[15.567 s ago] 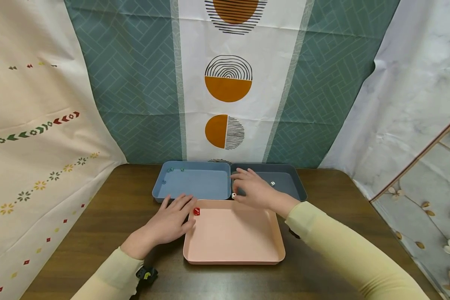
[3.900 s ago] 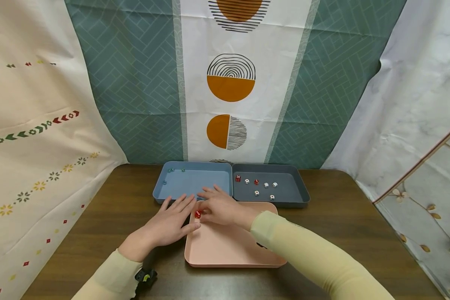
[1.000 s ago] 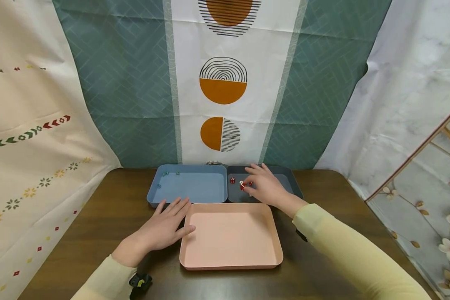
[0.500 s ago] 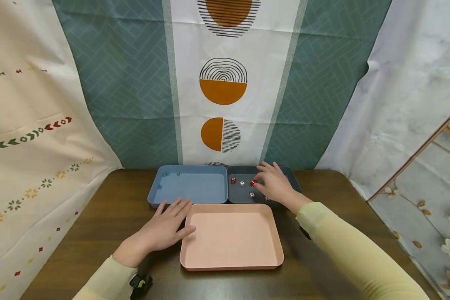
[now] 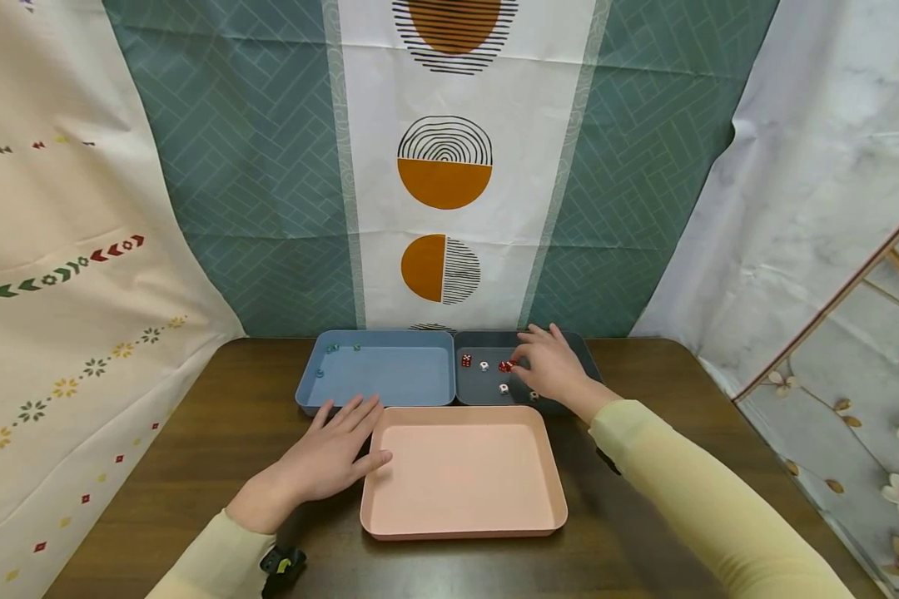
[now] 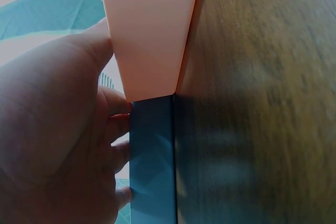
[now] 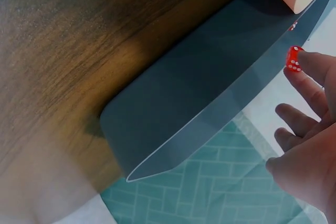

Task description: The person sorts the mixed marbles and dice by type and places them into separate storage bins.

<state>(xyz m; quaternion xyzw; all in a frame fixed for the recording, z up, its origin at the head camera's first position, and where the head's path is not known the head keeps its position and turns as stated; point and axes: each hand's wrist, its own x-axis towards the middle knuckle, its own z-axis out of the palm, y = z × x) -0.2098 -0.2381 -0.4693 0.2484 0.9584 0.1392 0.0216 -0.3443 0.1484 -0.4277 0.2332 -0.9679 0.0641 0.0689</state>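
Observation:
My right hand (image 5: pixel 549 363) is over the dark grey tray (image 5: pixel 586 358), with thumb and index finger pinching a red die (image 7: pixel 294 59). In the head view that die is close to another red die (image 5: pixel 504 367), and I cannot tell whether they touch. Around it lie a red die (image 5: pixel 466 360), a white die (image 5: pixel 484 366), a second white die (image 5: pixel 504 388) and a third (image 5: pixel 534 396); the hand may hide others. My left hand (image 5: pixel 322 453) has its fingers spread and relaxed, resting at the left rim of the pink tray (image 5: pixel 464 474).
Left of the dark tray stands a blue tray (image 5: pixel 397 370) with several small green dice (image 5: pixel 320 373) along its left side. The pink tray sits in front of both on the brown wooden table (image 5: pixel 217 433). A patterned cloth (image 5: pixel 449 183) hangs behind.
A red die has gone from the pink tray into the right hand over the dark tray. Since a second ago that hand has shifted slightly right. The left hand stays at the rim.

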